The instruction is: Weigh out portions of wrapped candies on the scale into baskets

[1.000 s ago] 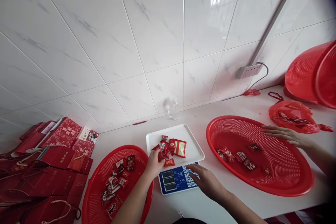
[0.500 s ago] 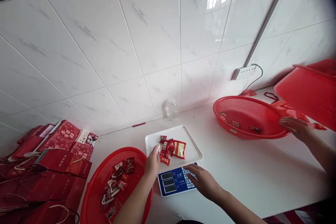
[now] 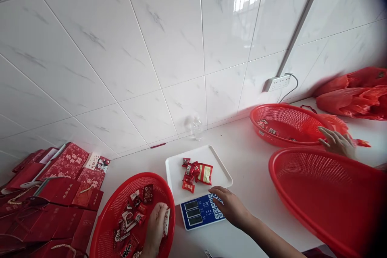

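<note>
My left hand [image 3: 156, 225] is inside the near red basket [image 3: 104, 209], its fingers closed on a narrow white-and-red wrapped snack [image 3: 166, 223]. Several wrapped sweets [image 3: 129, 218] lie in that basket beside it. My right hand [image 3: 228, 205] hovers or rests over the keypad of a blue-fronted weighing scale [image 3: 201, 211]; contact is unclear. Its fingers are stretched out, holding nothing. On the scale's white tray [image 3: 222, 165] sit a small heap of red wrapped sweets [image 3: 189, 172] and a red packet with a pale yellow-green panel [image 3: 204, 173].
Red gift bags [image 3: 69, 197] crowd the left side. Another person's hand [image 3: 337, 142] is by the far red basket [image 3: 287, 141], and an additional large red basket [image 3: 320, 193] stands nearer. A clear bottle [image 3: 197, 128], a power strip [image 3: 278, 83] and red plastic bags [image 3: 356, 96] line the wall.
My left hand has moved from the tray down into the near basket with the wrapped snack. At right, the raised red basket has come down in front. My right hand stays by the keypad.
</note>
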A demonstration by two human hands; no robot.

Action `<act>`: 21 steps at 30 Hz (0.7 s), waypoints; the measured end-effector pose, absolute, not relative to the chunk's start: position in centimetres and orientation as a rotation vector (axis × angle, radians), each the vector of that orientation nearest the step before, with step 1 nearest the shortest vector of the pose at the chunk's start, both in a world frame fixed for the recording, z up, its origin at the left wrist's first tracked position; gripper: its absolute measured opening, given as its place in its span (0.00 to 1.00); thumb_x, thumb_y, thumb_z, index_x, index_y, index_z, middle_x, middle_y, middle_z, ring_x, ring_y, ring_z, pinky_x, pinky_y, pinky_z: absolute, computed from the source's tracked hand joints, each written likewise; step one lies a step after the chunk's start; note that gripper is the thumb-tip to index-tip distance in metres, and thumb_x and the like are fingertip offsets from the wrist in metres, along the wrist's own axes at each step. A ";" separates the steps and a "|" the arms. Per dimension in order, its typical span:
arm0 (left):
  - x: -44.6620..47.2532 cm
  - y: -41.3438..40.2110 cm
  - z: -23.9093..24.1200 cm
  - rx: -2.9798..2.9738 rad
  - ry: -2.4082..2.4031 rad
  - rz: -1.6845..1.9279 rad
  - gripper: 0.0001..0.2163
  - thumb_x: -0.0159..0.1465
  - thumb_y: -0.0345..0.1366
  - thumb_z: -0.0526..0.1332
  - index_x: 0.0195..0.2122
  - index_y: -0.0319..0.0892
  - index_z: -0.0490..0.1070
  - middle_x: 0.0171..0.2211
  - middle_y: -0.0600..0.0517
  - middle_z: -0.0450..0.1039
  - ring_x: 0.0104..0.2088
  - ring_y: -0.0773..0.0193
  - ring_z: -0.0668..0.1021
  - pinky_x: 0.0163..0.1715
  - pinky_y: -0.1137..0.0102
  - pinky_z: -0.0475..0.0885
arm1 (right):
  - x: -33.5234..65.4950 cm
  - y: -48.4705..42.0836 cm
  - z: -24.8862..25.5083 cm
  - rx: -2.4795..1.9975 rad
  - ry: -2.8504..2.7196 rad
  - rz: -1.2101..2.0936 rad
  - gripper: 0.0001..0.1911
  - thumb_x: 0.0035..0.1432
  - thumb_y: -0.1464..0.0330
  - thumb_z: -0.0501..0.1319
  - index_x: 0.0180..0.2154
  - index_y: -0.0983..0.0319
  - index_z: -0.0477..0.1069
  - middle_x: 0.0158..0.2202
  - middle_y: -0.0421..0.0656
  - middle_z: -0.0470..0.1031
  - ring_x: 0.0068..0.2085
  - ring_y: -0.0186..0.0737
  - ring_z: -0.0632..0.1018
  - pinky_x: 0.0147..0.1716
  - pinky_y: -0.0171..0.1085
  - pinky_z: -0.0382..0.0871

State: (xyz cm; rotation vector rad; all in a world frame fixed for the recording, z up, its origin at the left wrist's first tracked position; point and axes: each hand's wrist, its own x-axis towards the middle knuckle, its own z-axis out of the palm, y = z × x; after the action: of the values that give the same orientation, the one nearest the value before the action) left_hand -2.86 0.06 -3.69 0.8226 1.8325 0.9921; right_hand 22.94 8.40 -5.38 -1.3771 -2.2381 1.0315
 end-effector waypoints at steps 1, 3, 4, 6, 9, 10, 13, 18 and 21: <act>-3.2 -0.3 -4.2 0.890 1.883 0.906 0.15 0.54 0.52 0.54 0.25 0.44 0.63 0.20 0.57 0.65 0.21 0.67 0.69 0.23 0.74 0.64 | 22.9 8.5 -5.7 -1.375 -2.236 1.005 0.20 0.58 0.64 0.49 0.49 0.58 0.69 0.52 0.47 0.71 0.51 0.45 0.72 0.50 0.44 0.66; -3.9 -1.1 -5.3 0.972 1.980 0.754 0.18 0.52 0.54 0.54 0.31 0.43 0.66 0.24 0.53 0.71 0.26 0.61 0.74 0.28 0.70 0.66 | 23.1 8.8 -6.4 -1.394 -2.223 0.925 0.20 0.58 0.64 0.49 0.50 0.58 0.69 0.53 0.48 0.69 0.53 0.46 0.70 0.51 0.46 0.65; -4.2 -1.5 -5.8 0.981 2.026 0.709 0.21 0.52 0.55 0.54 0.36 0.43 0.66 0.28 0.50 0.74 0.31 0.57 0.75 0.31 0.67 0.68 | 23.4 9.0 -6.7 -1.412 -2.212 0.875 0.19 0.58 0.65 0.50 0.50 0.59 0.69 0.53 0.48 0.69 0.54 0.46 0.69 0.52 0.46 0.65; -4.8 -2.1 -6.9 0.955 2.082 0.690 0.25 0.52 0.55 0.53 0.43 0.41 0.65 0.38 0.45 0.75 0.39 0.53 0.76 0.38 0.63 0.68 | 24.6 9.6 -7.3 -1.457 -2.180 0.768 0.19 0.58 0.64 0.50 0.49 0.59 0.68 0.54 0.50 0.68 0.55 0.47 0.68 0.52 0.47 0.64; -5.8 -2.6 -8.2 0.878 2.126 0.689 0.26 0.55 0.52 0.49 0.47 0.39 0.63 0.47 0.41 0.70 0.46 0.52 0.73 0.45 0.62 0.67 | 26.9 10.3 -8.3 -1.541 -2.128 0.620 0.20 0.58 0.64 0.50 0.50 0.61 0.68 0.54 0.51 0.67 0.54 0.49 0.68 0.52 0.49 0.64; -6.1 -2.6 -8.6 0.858 2.138 0.663 0.25 0.56 0.49 0.47 0.49 0.38 0.62 0.49 0.41 0.69 0.48 0.53 0.72 0.46 0.62 0.67 | 27.6 10.4 -8.5 -1.571 -2.113 0.579 0.20 0.58 0.63 0.50 0.50 0.61 0.68 0.54 0.52 0.67 0.55 0.49 0.67 0.52 0.49 0.64; -7.2 -2.6 -9.9 0.890 2.184 0.528 0.24 0.58 0.39 0.47 0.54 0.32 0.58 0.55 0.39 0.63 0.54 0.56 0.68 0.52 0.66 0.62 | 28.1 10.3 -8.8 -1.620 -2.115 0.523 0.20 0.58 0.62 0.51 0.50 0.61 0.67 0.54 0.52 0.67 0.55 0.50 0.67 0.52 0.48 0.64; -8.1 -2.7 -12.2 1.141 2.179 0.252 0.27 0.58 0.36 0.51 0.58 0.30 0.55 0.59 0.38 0.57 0.60 0.58 0.61 0.57 0.68 0.56 | 22.7 9.8 -7.6 -1.551 -2.354 0.626 0.22 0.56 0.64 0.54 0.53 0.56 0.65 0.59 0.48 0.62 0.60 0.50 0.59 0.55 0.49 0.59; -8.0 -2.5 -13.1 1.211 2.126 0.084 0.25 0.58 0.37 0.51 0.57 0.35 0.57 0.61 0.40 0.55 0.61 0.55 0.58 0.58 0.63 0.54 | 18.0 10.0 -6.5 -1.478 -2.504 0.614 0.22 0.55 0.63 0.57 0.53 0.54 0.65 0.58 0.45 0.63 0.59 0.51 0.59 0.55 0.49 0.56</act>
State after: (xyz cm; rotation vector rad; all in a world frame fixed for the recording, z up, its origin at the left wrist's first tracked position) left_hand -8.04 -2.54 -13.13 1.2111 2.1258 0.0842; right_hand 18.01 9.98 -6.46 -1.4780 -2.5038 0.6142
